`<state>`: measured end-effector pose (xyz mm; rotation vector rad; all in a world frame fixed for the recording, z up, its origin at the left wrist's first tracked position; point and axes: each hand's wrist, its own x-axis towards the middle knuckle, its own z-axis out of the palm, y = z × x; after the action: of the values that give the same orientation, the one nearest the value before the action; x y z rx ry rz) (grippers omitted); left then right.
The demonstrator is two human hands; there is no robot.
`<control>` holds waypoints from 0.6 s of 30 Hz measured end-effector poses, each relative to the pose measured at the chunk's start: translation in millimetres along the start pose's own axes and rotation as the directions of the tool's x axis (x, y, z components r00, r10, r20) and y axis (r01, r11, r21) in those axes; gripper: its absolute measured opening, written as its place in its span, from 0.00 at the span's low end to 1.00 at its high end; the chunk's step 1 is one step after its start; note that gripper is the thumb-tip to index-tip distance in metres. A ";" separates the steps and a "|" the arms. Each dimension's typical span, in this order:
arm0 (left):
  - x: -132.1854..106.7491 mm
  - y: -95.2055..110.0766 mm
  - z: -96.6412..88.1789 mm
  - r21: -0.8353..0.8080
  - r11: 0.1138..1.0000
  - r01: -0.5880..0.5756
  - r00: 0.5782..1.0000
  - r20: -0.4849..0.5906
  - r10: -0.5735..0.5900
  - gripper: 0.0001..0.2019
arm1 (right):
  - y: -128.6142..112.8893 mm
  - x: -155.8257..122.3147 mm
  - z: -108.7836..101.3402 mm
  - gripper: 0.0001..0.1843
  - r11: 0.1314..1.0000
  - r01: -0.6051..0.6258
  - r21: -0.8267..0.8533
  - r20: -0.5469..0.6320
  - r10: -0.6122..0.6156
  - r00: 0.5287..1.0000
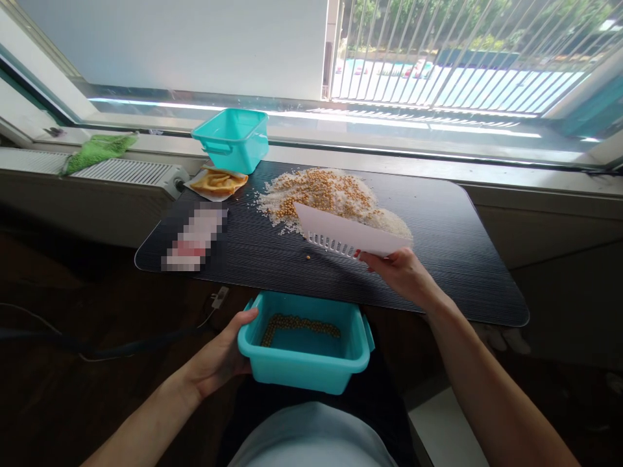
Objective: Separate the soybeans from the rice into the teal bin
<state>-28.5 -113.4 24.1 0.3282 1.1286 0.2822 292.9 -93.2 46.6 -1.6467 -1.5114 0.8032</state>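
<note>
My left hand grips the left end of a turquoise plastic bin below the table's front edge. Inside, small round beige peas or chickpeas lie along the back and left of its floor. My right hand is closed on the near right edge of a white sheet with a row of slots along its lower edge. The sheet is held tilted over the near side of a pile of white rice-like grains mixed with yellow peas or chickpeas, hiding part of it. One loose pea lies in front.
The dark table stands against the windowsill. A second turquoise bin stands at its back left, beside a folded yellow cloth. A blurred-out flat item lies at the left. A green cloth rests on the radiator.
</note>
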 end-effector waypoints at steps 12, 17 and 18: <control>-4.2 3.0 -9.8 0.011 0.999 -0.040 0.999 -0.028 0.041 0.33 | 3.3 14.7 11.8 0.18 0.995 -0.011 -0.101 -0.089 0.002 0.996; -4.7 2.0 -13.7 0.008 0.999 -0.049 0.999 -0.022 0.049 0.32 | 1.1 13.3 10.3 0.19 0.988 -0.027 -0.152 -0.042 0.021 0.999; -4.4 2.0 -14.8 0.009 0.999 -0.047 0.999 -0.026 0.047 0.32 | 0.3 11.5 9.4 0.18 0.989 -0.023 -0.145 -0.030 0.019 0.999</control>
<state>-43.9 -111.6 22.8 0.3601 1.1495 0.3240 286.4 -80.6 41.8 -1.7752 -1.5659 0.6914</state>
